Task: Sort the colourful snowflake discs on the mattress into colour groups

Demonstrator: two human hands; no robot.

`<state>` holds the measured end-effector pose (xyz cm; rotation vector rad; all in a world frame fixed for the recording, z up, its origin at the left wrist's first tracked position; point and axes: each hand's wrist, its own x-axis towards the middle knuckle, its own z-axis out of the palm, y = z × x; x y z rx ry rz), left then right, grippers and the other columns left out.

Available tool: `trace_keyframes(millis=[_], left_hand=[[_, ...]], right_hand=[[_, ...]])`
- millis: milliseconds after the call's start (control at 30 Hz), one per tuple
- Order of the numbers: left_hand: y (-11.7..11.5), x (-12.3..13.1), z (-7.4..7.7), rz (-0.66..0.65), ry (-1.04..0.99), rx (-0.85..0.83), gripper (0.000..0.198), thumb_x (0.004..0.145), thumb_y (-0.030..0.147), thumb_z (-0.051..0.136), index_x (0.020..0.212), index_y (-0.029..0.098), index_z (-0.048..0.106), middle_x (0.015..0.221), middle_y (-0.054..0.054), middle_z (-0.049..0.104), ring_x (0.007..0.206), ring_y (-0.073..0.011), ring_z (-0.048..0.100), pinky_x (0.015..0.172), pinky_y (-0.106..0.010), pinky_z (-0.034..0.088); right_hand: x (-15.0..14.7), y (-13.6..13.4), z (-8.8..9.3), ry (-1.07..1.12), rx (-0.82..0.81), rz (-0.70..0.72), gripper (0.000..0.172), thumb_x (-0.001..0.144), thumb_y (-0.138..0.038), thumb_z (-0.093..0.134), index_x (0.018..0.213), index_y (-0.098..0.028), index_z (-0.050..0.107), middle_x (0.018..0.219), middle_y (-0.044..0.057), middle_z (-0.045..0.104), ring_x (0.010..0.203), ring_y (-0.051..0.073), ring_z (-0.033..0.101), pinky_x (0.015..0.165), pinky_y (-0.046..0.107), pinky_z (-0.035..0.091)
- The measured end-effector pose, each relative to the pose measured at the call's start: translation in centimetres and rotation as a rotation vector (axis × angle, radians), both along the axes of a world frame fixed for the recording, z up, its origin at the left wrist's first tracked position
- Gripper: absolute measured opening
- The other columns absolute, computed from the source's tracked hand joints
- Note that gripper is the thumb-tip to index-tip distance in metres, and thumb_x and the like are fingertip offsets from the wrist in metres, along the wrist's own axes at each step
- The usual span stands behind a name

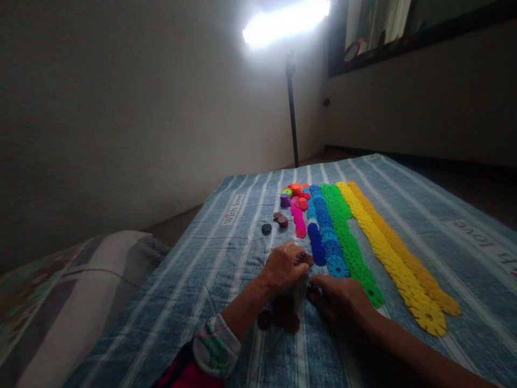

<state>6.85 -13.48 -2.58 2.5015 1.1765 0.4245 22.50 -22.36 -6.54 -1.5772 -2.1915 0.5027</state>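
My left hand (284, 265) is closed on brown notched plastic discs (306, 260) pinched between thumb and fingers. Just to its right and nearer to me, my right hand (343, 299) has curled fingers at a small dark disc (313, 290), which looks pinched in them. Several loose brown discs (285, 311) lie on the cloth below my hands. Beyond my left hand are a black disc (266, 229) and a few brown discs (280, 220). A dark blue row of discs (316, 245) begins just past my fingertips.
Overlapping rows of blue (329, 237), green (347, 242), yellow (388, 253) and orange discs (407, 258) run along the striped cloth (194, 275). A pink row (299, 222) and small purple (285, 200) and red-orange piles (297, 188) lie farther back. A lit lamp (286, 24) stands behind.
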Motion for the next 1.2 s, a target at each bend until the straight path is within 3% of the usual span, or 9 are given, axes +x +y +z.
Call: trace_keyframes(millis=[367, 967, 1200], left_hand=[[0.7, 0.9, -0.4, 0.019, 0.132, -0.065, 0.014, 0.073, 0.031, 0.065, 0.076, 0.018, 0.063, 0.079, -0.001, 0.054, 0.077, -0.0164, 0.054, 0.071, -0.027, 0.041], [1.0, -0.1, -0.4, 0.018, 0.131, 0.032, 0.008, 0.072, 0.023, 0.06, 0.068, 0.017, 0.062, 0.073, -0.001, 0.054, 0.071, -0.0144, 0.053, 0.066, -0.025, 0.041], [2.3, -1.4, 0.4, 0.163, 0.153, 0.098, 0.013, 0.076, 0.024, 0.058, 0.075, 0.016, 0.068, 0.077, -0.002, 0.057, 0.07, -0.0135, 0.054, 0.067, -0.025, 0.043]], right_hand=[[0.2, 0.2, -0.4, 0.025, 0.011, -0.005, 0.018, 0.089, -0.027, 0.049, 0.093, -0.022, 0.065, 0.087, 0.002, 0.074, 0.078, 0.02, 0.07, 0.062, 0.027, 0.038], [0.1, 0.1, -0.4, 0.028, 0.032, -0.005, 0.017, 0.089, -0.029, 0.047, 0.089, -0.022, 0.063, 0.082, 0.002, 0.073, 0.073, 0.017, 0.068, 0.059, 0.025, 0.034], [0.0, 0.0, -0.5, 0.007, 0.052, -0.02, 0.019, 0.09, -0.031, 0.047, 0.085, -0.022, 0.063, 0.078, 0.002, 0.072, 0.071, 0.017, 0.068, 0.058, 0.026, 0.031]])
